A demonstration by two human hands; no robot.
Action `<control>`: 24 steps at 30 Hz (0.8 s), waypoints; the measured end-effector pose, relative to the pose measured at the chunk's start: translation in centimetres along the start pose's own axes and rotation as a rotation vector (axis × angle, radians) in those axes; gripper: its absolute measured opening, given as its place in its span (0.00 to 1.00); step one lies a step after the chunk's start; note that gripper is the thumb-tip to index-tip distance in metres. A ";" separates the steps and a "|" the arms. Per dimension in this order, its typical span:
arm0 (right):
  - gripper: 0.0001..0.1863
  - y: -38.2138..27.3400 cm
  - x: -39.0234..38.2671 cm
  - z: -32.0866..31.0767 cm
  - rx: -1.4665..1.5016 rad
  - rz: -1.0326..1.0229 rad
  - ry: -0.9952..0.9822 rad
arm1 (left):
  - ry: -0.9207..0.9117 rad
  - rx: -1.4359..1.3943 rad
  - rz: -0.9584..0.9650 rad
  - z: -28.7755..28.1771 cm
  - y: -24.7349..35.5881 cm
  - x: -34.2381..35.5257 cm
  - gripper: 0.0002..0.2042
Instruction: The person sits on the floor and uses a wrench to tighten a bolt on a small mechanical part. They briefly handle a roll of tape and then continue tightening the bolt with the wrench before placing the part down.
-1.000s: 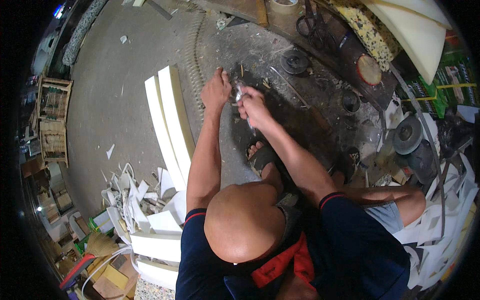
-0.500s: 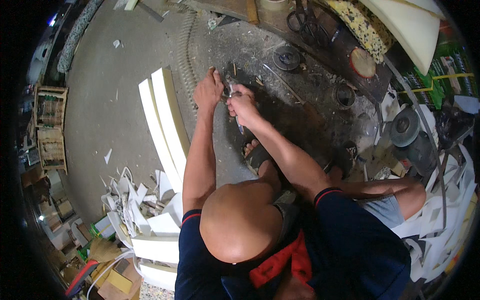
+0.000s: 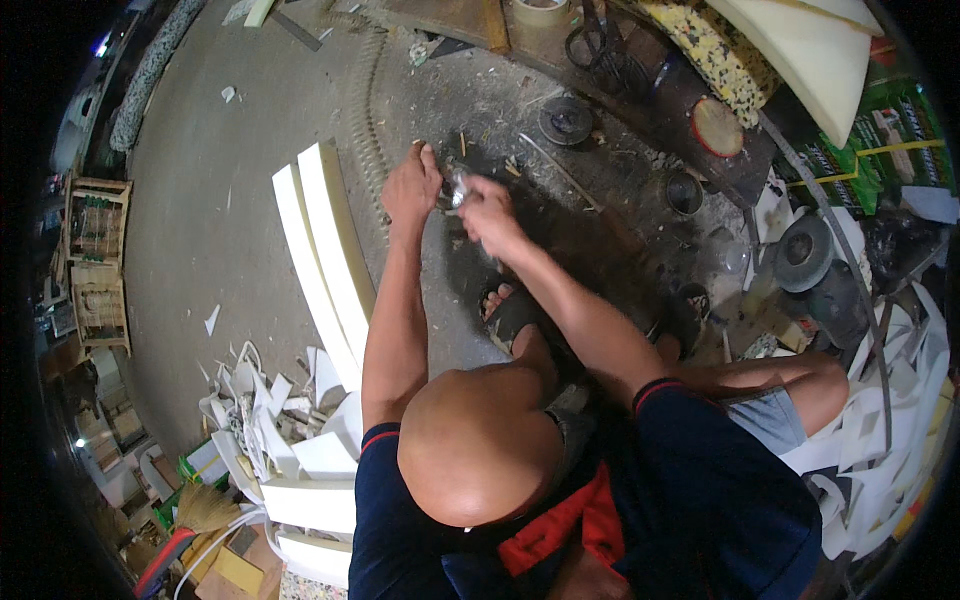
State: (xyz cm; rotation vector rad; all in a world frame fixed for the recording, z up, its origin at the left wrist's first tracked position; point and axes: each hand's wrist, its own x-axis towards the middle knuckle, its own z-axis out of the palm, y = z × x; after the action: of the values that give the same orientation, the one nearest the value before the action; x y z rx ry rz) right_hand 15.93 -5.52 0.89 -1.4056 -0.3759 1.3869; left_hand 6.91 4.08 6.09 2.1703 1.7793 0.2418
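Note:
Over the concrete floor, my left hand has its fingers closed, and what lies in them is mostly hidden. Just right of it, my right hand grips a shiny metal hand tool; motion blur hides its exact kind. The tool's bright end sits between my two hands, close to the left fingers. A long ridged grey strip, coil-like in look, runs along the floor and passes beside my left hand. Whether the left fingers touch it I cannot tell.
Two long white foam strips lie left of my left forearm. White offcuts pile up at lower left. A thin metal rod, a dark round disc and scissors are ahead to the right. My sandalled foot is below my hands.
My right hand has shifted slightly down and right, turning the tool, and is now blurred. My left hand has moved a little left, staying closed.

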 end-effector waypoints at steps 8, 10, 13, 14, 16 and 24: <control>0.22 0.4 -4.8 -1.3 -0.394 -0.274 0.147 | -0.030 -0.032 -0.068 -0.7 0.7 -0.1 0.28; 0.23 0.1 -6.2 -2.0 -0.647 -0.461 0.182 | -0.063 -0.054 -0.075 -0.7 0.5 0.0 0.30; 0.24 -1.4 -6.0 -2.1 -0.709 -0.556 0.223 | -0.022 -0.126 -0.042 -0.6 0.2 -0.1 0.30; 0.23 -2.1 -5.6 -1.9 -0.745 -0.605 0.250 | -0.026 -0.131 -0.037 -0.6 0.1 0.1 0.31; 0.21 -3.6 -4.8 -1.2 -0.963 -0.538 0.188 | -0.051 -0.138 -0.035 -0.5 0.0 0.1 0.31; 0.23 -6.0 -3.2 -1.7 -1.081 -0.553 0.132 | -0.033 -0.339 -0.100 -0.3 -0.6 0.2 0.35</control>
State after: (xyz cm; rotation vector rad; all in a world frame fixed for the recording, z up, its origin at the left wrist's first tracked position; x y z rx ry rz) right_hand 19.14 -6.59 7.06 -1.9927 -1.4458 0.5872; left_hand 6.28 4.47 6.16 1.8335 1.6825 0.4451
